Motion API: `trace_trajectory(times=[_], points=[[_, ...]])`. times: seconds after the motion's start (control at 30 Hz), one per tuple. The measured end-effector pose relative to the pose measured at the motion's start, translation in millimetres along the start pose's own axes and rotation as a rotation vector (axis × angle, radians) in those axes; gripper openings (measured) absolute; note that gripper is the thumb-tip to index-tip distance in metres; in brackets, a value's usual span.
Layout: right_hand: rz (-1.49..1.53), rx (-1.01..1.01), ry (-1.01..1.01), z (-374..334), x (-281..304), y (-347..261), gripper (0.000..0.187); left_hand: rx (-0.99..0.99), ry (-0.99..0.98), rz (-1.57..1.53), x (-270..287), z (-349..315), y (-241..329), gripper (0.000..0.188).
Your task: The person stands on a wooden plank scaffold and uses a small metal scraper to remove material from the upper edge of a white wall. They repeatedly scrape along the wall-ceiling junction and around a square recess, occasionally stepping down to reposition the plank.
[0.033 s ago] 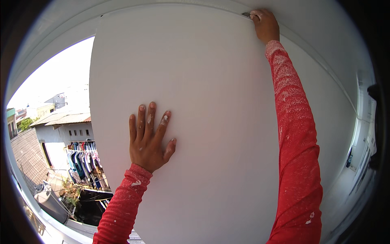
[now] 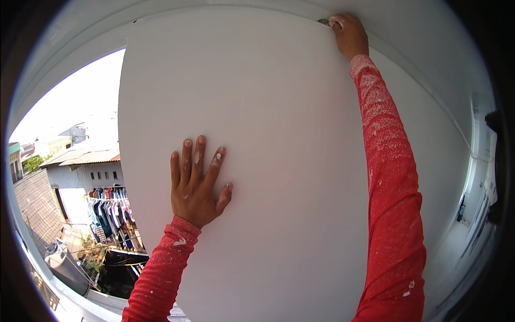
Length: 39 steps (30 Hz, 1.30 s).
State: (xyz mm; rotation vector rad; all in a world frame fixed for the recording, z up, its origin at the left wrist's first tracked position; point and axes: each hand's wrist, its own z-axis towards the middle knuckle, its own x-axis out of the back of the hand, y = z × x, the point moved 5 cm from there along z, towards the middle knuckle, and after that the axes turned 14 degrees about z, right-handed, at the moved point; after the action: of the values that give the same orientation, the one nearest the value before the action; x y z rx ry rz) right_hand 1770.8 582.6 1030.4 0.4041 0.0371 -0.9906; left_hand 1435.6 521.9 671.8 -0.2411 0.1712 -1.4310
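Observation:
My left hand (image 2: pixel 196 185) lies flat with fingers spread on a smooth white wall panel (image 2: pixel 268 134). White specks of filler dot its fingers. High at the upper right, my right hand (image 2: pixel 350 36) is closed around a putty knife (image 2: pixel 324 22), of which only a bit of grey blade shows. The blade touches the seam where the panel's top meets the white ceiling trim (image 2: pixel 236 6). My fingers hide the rest of the tool. Both red sleeves carry white dust, heaviest along the right forearm.
Left of the panel is an opening with a white frame (image 2: pixel 51 287). Beyond it are a tiled roof (image 2: pixel 37 201), a rack of hanging clothes (image 2: pixel 110 214) and a grey tank (image 2: pixel 67 271). The white ceiling (image 2: pixel 429 37) curves overhead, and another wall stretches off at the right.

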Motion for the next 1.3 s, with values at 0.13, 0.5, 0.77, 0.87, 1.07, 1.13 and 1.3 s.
trace_trajectory(times=[0.13,0.5,0.77,0.87,1.07,1.13,1.3], points=[[0.006,0.069,0.111,-6,2,-14,0.018,0.016,-0.018,-0.001,-2,-2,-2,0.065],[-0.021,0.017,0.052,0,-5,-22,0.019,0.013,-0.008,-0.003,-6,1,-3,0.064],[0.021,0.056,0.192,-2,2,-20,0.020,0.015,0.009,0.000,-8,0,-3,0.064],[-0.027,0.105,0.106,0,-3,-22,0.019,0.009,0.011,0.009,-8,0,-2,0.063],[0.005,0.082,0.178,-2,-3,-22,0.022,0.006,0.023,0.006,-7,1,-2,0.062],[0.042,0.030,0.208,-2,-1,-18,0.023,0.013,0.011,-0.004,-7,1,-3,0.062],[-0.018,0.095,0.143,6,-8,-17,0.022,0.019,0.012,-0.013,-8,0,-2,0.062]])
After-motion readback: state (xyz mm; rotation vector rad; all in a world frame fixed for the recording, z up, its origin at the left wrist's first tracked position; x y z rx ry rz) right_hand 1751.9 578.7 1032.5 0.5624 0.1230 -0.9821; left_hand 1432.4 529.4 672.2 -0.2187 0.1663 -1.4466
